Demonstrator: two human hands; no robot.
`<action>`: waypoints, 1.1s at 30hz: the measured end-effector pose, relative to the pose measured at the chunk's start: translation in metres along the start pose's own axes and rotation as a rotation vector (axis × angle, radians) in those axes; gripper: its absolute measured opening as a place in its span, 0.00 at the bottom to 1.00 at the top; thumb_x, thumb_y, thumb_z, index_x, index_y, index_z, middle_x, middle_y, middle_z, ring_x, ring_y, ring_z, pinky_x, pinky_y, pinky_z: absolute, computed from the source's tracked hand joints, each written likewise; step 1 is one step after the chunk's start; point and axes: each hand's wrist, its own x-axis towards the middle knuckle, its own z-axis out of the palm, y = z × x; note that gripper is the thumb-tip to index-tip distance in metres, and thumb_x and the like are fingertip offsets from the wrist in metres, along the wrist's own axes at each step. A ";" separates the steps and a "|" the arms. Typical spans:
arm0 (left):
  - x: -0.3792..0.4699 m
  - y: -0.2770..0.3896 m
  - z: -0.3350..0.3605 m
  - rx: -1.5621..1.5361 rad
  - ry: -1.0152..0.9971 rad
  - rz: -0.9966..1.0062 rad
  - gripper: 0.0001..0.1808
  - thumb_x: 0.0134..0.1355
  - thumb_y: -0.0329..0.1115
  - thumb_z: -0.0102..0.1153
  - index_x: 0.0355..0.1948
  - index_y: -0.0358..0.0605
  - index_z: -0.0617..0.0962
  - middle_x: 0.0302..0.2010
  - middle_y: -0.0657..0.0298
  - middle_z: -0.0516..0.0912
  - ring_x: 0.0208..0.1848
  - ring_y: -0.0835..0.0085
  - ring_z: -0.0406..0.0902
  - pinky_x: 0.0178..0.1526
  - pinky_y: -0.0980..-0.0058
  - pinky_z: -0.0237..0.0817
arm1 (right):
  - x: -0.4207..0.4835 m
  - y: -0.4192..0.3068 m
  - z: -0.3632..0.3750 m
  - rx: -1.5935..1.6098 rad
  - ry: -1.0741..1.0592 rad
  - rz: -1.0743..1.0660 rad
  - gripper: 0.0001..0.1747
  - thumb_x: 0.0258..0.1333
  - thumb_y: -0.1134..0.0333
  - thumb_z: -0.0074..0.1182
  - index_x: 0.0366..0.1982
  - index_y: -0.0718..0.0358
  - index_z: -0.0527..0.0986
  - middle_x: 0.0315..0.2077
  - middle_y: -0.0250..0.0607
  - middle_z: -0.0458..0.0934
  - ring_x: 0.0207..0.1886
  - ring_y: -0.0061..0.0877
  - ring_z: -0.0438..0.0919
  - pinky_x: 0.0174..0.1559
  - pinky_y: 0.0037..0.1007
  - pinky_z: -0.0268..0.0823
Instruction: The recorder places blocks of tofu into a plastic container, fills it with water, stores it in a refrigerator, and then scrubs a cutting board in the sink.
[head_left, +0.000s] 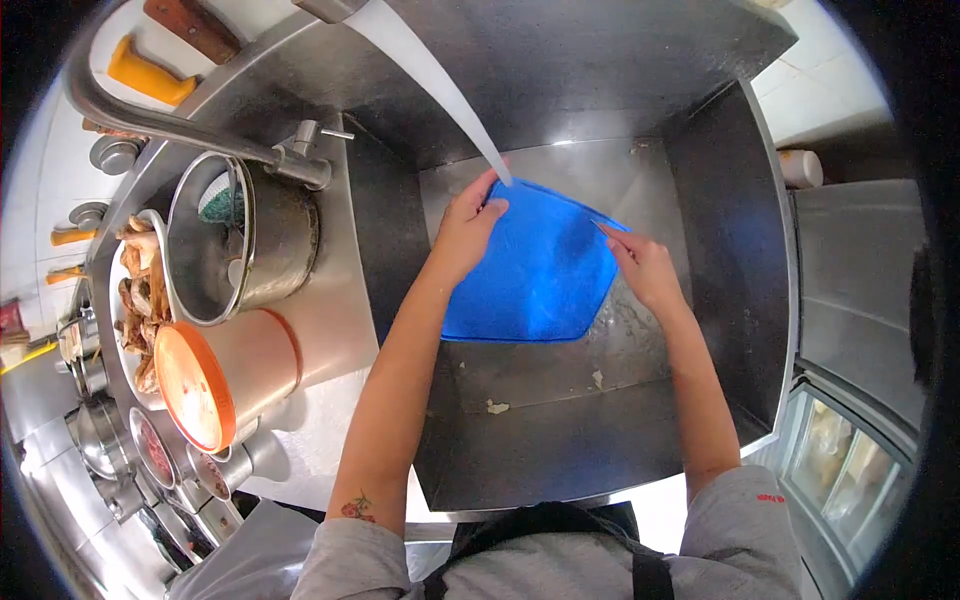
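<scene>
A blue flat board or tray (536, 274), which looks like plastic, is tilted inside a deep stainless steel sink (540, 450). My left hand (469, 225) grips its upper left edge, thumb on the blue face. A wide stream of water (442, 82) falls from the curved faucet (187, 135) onto the edge beside that hand. My right hand (641, 266) is at the board's right edge, pinching a small thin object whose tip touches the blue surface; what it is I cannot tell. Small pale scraps (497, 406) lie on the sink floor.
Left of the sink stand a large metal pot (292, 232) holding a green scrubber, a tub with an orange lid (196, 386), and a white tray (120, 330) of meat pieces. Yellow-handled tools (150, 71) hang behind the faucet. A glass-fronted cabinet (840, 465) stands at right.
</scene>
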 end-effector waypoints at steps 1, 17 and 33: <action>0.000 -0.001 0.001 0.003 0.000 -0.001 0.31 0.64 0.23 0.49 0.69 0.43 0.65 0.59 0.64 0.74 0.57 0.79 0.69 0.61 0.80 0.58 | 0.002 -0.003 0.003 0.002 -0.002 0.000 0.15 0.62 0.57 0.54 0.48 0.47 0.82 0.24 0.43 0.82 0.28 0.33 0.83 0.36 0.32 0.73; -0.004 -0.002 0.003 0.367 -0.096 0.019 0.30 0.64 0.25 0.51 0.69 0.46 0.66 0.50 0.66 0.79 0.49 0.80 0.72 0.54 0.81 0.63 | 0.039 -0.059 0.039 0.483 -0.054 0.030 0.09 0.55 0.69 0.62 0.39 0.59 0.84 0.24 0.34 0.83 0.26 0.15 0.77 0.32 0.22 0.68; -0.005 0.000 0.003 -0.008 -0.034 -0.050 0.39 0.58 0.21 0.58 0.71 0.40 0.59 0.47 0.55 0.82 0.46 0.75 0.78 0.50 0.77 0.68 | 0.078 -0.065 -0.004 0.340 -0.381 -0.319 0.10 0.56 0.67 0.61 0.40 0.55 0.84 0.31 0.38 0.85 0.34 0.21 0.80 0.40 0.27 0.71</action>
